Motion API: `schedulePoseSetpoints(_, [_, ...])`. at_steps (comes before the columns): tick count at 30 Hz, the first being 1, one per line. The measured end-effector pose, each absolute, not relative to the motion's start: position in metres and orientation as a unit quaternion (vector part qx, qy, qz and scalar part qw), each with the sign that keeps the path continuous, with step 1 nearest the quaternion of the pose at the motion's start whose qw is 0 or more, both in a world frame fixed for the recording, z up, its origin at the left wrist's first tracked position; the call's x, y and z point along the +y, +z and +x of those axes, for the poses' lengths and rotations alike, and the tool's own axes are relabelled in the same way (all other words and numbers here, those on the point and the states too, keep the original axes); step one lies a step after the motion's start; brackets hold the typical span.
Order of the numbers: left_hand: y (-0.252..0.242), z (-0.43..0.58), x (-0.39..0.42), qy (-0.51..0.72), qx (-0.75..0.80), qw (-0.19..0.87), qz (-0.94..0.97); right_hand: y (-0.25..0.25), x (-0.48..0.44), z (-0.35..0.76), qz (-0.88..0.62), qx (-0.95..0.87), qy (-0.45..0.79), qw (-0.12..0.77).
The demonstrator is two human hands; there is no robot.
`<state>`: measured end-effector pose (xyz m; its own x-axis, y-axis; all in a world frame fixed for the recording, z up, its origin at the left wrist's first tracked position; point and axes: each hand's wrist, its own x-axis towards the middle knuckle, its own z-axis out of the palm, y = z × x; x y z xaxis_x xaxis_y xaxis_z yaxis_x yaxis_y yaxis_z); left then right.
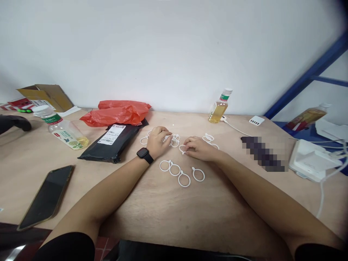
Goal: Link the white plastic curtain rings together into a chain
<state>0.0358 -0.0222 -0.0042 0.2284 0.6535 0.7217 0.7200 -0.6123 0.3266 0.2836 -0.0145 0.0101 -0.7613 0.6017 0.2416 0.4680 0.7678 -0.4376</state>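
fingers of right hand [199, 148] pinch 1 ring [179, 148]; left hand [158, 142], i cannot tell. ring handling seems underway, next needing gentle grip.

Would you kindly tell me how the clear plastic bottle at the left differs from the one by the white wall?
The left clear plastic bottle holds little yellowish liquid; the rear clear plastic bottle is much fuller. The left bottle, beside the flat black parcel, looks larger; the rear bottle, farther back, looks smaller. Both have white caps.

The rings [181, 173] look like smooth plastic, the table [168, 210] matt wood, the red bag [119, 114] glossy plastic.
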Motion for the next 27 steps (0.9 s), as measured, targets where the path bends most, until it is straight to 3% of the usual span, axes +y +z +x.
schedulePoseSetpoints(6, [0.0,0.044,-0.034,-0.401,-0.327,0.042,-0.855,0.005,-0.019,0.274,-0.315,-0.875,0.188,0.316])
schedulePoseSetpoints(18, [-0.003,0.049,-0.034,-0.378,-0.334,0.05,-0.862,-0.003,-0.025,0.267,-0.328,-0.854,0.19,0.358])
schedulePoseSetpoints(27, [-0.005,0.052,-0.031,-0.438,-0.327,0.037,-0.836,-0.004,-0.032,0.264,-0.318,-0.815,0.164,0.456])
